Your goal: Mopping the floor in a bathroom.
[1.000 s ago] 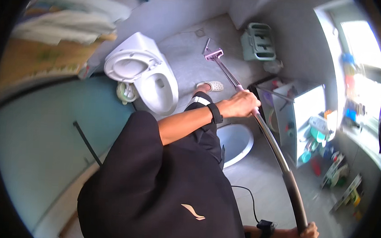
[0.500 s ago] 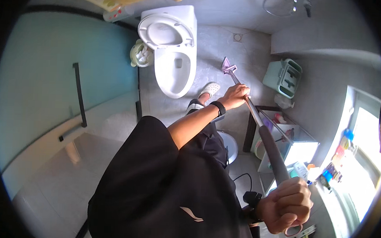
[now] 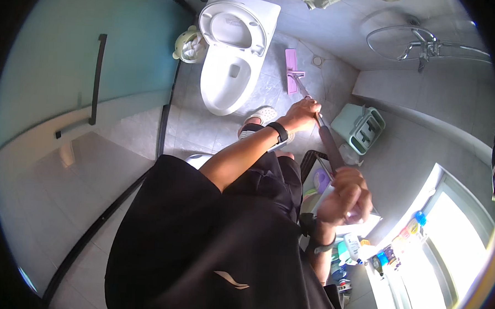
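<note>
A flat mop with a pink-purple head (image 3: 291, 71) lies against the grey tiled floor to the right of the toilet (image 3: 227, 82). Its long handle (image 3: 328, 142) slants back toward me. My left hand (image 3: 303, 116) is closed around the lower metal part of the handle. Higher up, my right hand (image 3: 346, 197) grips the dark upper end; its fingers are slightly blurred. Below my left hand, a foot in a white clog (image 3: 264, 114) stands on the floor near the toilet's front.
A small bin (image 3: 190, 45) with crumpled paper stands left of the toilet. On the right are a pale green bucket (image 3: 358, 128) and a shelf with bottles (image 3: 353, 247). A shower fixture (image 3: 427, 49) is on the far wall; a frosted glass door (image 3: 52, 74) lines the left.
The mop head has turned and spread lengthwise along the floor beside the toilet. My right hand has moved forward, closer to my left hand. The whole view has shifted.
</note>
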Demonstrator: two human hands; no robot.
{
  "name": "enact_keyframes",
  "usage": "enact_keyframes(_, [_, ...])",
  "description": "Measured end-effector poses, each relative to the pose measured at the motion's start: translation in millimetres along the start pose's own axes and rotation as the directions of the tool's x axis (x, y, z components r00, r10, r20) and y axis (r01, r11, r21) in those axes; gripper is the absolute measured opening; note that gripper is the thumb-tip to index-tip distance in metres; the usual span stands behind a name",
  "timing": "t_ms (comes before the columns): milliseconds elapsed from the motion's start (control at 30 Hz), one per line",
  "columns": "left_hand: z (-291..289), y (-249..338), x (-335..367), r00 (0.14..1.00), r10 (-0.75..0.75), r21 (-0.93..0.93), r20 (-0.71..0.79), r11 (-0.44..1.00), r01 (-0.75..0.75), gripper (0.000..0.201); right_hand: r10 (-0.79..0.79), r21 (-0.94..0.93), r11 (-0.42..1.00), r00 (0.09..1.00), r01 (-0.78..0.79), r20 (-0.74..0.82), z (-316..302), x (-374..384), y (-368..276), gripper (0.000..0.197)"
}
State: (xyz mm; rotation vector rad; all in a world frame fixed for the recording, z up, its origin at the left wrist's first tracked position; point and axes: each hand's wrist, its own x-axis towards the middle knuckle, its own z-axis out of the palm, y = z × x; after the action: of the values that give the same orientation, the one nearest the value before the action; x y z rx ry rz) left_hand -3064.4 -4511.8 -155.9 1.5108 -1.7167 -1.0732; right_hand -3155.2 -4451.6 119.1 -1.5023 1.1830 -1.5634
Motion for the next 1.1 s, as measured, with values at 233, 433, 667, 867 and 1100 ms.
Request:
enact_keyframes(233, [10, 13, -42, 0.998, -0.053, 0.201, -0.044, 0.978, 0.061, 0.035, -0.014, 0.045, 0.999, 0.967, 0.003, 0.256, -42, 8, 58, 0.024])
enact_keyframes(433, [30, 62, -120, 0.963, -0.240, 0.261, -0.120, 0.929, 0.264, 0.050, 0.003, 0.140, 0.989, 0.940, -0.054, 0.340, -90, 43, 90, 0.037])
enact_keyframes(667, [65, 106, -168, 0.935, -0.347, 0.112, -0.079, 0.929, 0.354, 0.044, -0.025, 0.307, 0.932, 0.812, -0.192, 0.583, -109, 53, 74, 0.032])
enact_keyframes(867, [71, 115, -208, 0.903, -0.393, 0.118, -0.172, 0.902, 0.415, 0.041, -0.155, 0.247, 0.964, 0.559, -0.093, 0.814, -60, -11, 32, 0.023])
enact_keyframes(1100, [46, 94, -281, 0.762, -0.519, -0.057, -0.386, 0.838, 0.542, 0.048, -0.248, 0.313, 0.946, 0.442, -0.079, 0.862, -6, -76, -38, 0.023])
